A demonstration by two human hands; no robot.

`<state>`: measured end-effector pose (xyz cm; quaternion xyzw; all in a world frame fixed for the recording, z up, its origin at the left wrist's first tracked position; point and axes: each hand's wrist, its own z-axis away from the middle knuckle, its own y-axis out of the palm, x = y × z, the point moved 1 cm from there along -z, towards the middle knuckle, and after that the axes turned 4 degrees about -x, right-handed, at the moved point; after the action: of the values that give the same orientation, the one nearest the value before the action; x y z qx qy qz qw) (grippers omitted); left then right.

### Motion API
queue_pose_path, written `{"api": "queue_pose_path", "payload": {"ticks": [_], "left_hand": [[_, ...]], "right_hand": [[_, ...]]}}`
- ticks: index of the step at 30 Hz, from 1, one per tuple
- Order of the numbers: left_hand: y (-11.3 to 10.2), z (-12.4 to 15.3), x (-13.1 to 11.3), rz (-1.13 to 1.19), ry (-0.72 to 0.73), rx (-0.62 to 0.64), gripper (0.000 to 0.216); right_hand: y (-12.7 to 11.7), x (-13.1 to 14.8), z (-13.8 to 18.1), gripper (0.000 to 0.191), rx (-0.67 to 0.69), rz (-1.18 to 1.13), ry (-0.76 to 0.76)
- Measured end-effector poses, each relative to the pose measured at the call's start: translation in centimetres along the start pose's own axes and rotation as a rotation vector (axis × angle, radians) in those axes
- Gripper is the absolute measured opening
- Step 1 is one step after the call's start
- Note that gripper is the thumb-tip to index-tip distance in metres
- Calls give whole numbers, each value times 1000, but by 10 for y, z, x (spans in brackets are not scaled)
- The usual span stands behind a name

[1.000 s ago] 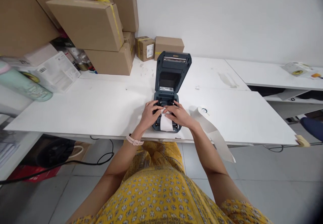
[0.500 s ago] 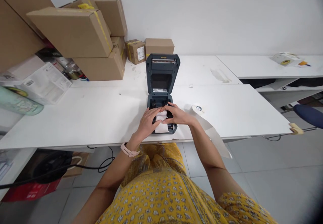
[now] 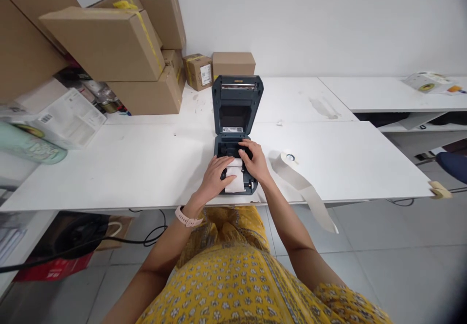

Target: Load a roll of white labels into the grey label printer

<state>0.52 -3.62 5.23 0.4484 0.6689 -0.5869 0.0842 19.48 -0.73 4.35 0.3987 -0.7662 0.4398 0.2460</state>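
A dark label printer (image 3: 237, 103) stands at the table's front edge with its lid raised. In its lower half lies a white paper roll (image 3: 236, 162), whose loose strip comes down over the front. My left hand (image 3: 215, 174) is closed around the left side of this roll, thumb resting on the strip and fingers over the top. At the right inner side of the printer, my right hand (image 3: 255, 161) has its thumb and fingers apart, fingertips reaching into the roll bay. Its palm hides part of the right wall.
On the right, a small roll with a long backing strip (image 3: 302, 183) hangs over the front edge of the white table (image 3: 339, 153). Cardboard boxes (image 3: 105, 46) are stacked at the back left. A green bottle (image 3: 32, 144) lies at far left, near a white box (image 3: 69, 119).
My right hand has drawn off the paper roll and shifted to the right side of the printer bay. My left hand stays on the roll. The view has turned slightly.
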Motion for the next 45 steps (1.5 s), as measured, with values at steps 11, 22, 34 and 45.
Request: {"api": "queue_pose_path", "payload": {"ticks": [11, 22, 34, 45], "left_hand": [[1, -1, -2, -12, -18, 12, 57], [-8, -6, -4, -52, -5, 133, 56], [-15, -7, -5, -49, -1, 168, 45], [-18, -12, -3, -82, 37, 233, 51]], "right_hand": [[0, 2, 1, 45, -41, 80, 237], [-1, 2, 3, 43, -41, 40, 276], [4, -4, 4, 35, -143, -67, 276], [5, -6, 5, 35, -147, -60, 274]]}}
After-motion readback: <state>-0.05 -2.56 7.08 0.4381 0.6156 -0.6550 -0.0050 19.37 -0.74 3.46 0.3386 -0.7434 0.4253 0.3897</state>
